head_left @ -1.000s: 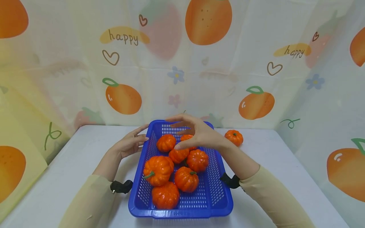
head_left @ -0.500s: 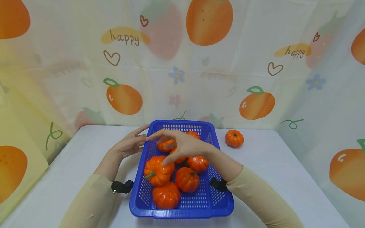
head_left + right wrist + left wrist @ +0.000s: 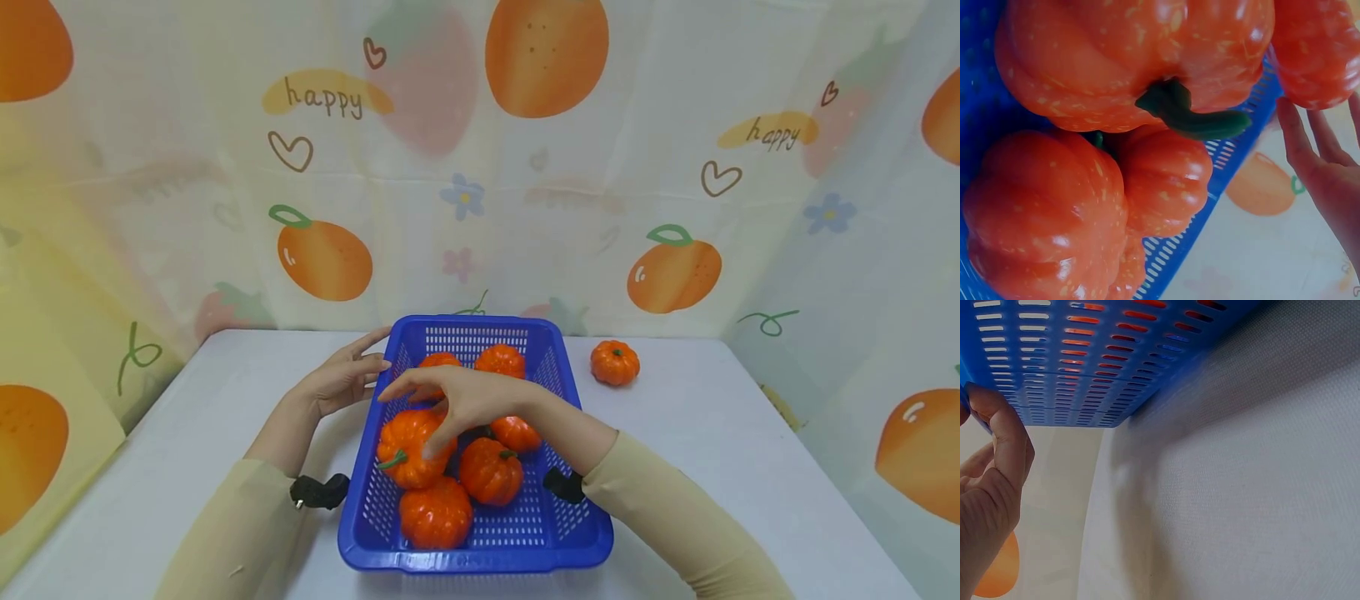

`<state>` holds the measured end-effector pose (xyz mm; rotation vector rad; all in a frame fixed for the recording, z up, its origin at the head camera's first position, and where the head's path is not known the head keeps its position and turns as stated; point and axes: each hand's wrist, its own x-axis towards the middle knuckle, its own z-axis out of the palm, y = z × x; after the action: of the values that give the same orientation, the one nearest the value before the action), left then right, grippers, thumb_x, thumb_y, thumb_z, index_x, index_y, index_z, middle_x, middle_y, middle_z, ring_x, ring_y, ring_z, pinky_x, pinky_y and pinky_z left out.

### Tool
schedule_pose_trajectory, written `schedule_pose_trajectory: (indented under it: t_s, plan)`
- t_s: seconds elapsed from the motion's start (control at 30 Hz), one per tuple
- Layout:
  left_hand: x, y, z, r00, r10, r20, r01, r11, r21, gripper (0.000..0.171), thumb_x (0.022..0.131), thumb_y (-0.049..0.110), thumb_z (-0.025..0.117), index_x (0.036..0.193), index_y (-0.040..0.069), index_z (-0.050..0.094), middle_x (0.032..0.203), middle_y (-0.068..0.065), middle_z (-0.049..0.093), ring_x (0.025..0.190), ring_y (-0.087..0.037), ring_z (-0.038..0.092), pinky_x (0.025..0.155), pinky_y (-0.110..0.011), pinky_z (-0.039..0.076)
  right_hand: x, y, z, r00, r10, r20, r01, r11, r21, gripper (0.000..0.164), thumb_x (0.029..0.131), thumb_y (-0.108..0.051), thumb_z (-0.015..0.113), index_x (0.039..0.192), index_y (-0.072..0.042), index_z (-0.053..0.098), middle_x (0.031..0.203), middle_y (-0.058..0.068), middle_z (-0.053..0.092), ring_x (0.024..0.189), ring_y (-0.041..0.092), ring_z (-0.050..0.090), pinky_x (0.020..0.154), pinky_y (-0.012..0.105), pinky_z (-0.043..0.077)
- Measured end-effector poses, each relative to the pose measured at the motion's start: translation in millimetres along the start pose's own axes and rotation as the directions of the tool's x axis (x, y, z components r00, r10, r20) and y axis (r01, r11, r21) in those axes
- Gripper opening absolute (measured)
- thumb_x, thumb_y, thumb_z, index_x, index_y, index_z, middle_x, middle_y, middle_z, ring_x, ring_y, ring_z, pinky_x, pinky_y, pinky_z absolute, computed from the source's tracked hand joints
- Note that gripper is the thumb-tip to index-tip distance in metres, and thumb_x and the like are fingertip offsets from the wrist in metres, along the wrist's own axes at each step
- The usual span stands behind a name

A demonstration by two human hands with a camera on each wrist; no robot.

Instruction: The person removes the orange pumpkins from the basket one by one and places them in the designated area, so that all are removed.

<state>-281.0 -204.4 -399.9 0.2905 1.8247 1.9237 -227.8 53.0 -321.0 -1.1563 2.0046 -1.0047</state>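
A blue plastic basket (image 3: 476, 560) holds several orange toy pumpkins with green stems. My left hand (image 3: 341, 387) is at the basket's left rim; in the left wrist view, bent fingers (image 3: 1007, 434) grip that rim near the edge of the picture. My right hand (image 3: 465, 396) reaches over the left half of the basket, fingers spread and thumb apart. Its thumb lies over a large pumpkin (image 3: 408, 433); whether it presses on it cannot be told. In the right wrist view, the right fingertips are beside a pumpkin (image 3: 1319, 56). Part of the pumpkins is hidden under the hand.
One more pumpkin (image 3: 615, 363) sits on the white table (image 3: 690, 433), to the right of the basket. A fruit-print cloth (image 3: 525, 200) hangs behind the table. Black straps (image 3: 321, 492) are on both wrists.
My right hand has come down and left, from above the back pumpkins to the large pumpkin at the left. My left hand and the basket stay where they were.
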Motion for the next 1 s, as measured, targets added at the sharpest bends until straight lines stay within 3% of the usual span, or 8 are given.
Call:
schedule_pose_trajectory:
  t_s: [0.27, 0.7, 1.0]
  plan:
    - [0.0, -0.5, 0.6, 1.0, 0.005, -0.001, -0.005, 1.0, 0.005, 0.071, 0.102, 0.015, 0.05, 0.16, 0.022, 0.01, 0.136, -0.004, 0.059, 0.11, -0.012, 0.068, 0.094, -0.033, 0.059, 0.8, 3.9, 1.6, 0.998, 0.024, 0.056, -0.02, 0.997, -0.072, 0.077, 0.077, -0.021, 0.082, 0.146, -0.023, 0.046, 0.149, 0.001, 0.048, 0.137, 0.019, 0.045, 0.107, 0.024, 0.046]
    - [0.1, -1.3, 0.9, 1.0, 0.007, 0.009, -0.007, 1.0, -0.014, 0.069, 0.102, 0.014, 0.049, 0.16, 0.022, 0.01, 0.128, 0.001, 0.065, 0.11, -0.014, 0.069, 0.092, -0.032, 0.059, 1.2, 9.2, 3.8, 0.995, 0.052, 0.086, -0.043, 0.995, -0.094, 0.074, 0.076, -0.02, 0.083, 0.141, -0.031, 0.05, 0.139, -0.004, 0.053, 0.123, 0.007, 0.05, 0.099, 0.021, 0.049]
    - [-0.1, -0.3, 1.0, 1.0, 0.013, 0.011, -0.013, 1.0, -0.009, 0.07, 0.102, 0.014, 0.048, 0.16, 0.022, 0.01, 0.13, 0.001, 0.064, 0.109, -0.013, 0.069, 0.092, -0.031, 0.059, 0.1, 8.2, 1.1, 0.998, 0.037, 0.057, -0.031, 0.995, -0.093, 0.071, 0.077, -0.018, 0.083, 0.139, -0.029, 0.051, 0.137, -0.004, 0.053, 0.124, 0.014, 0.051, 0.097, 0.022, 0.051]
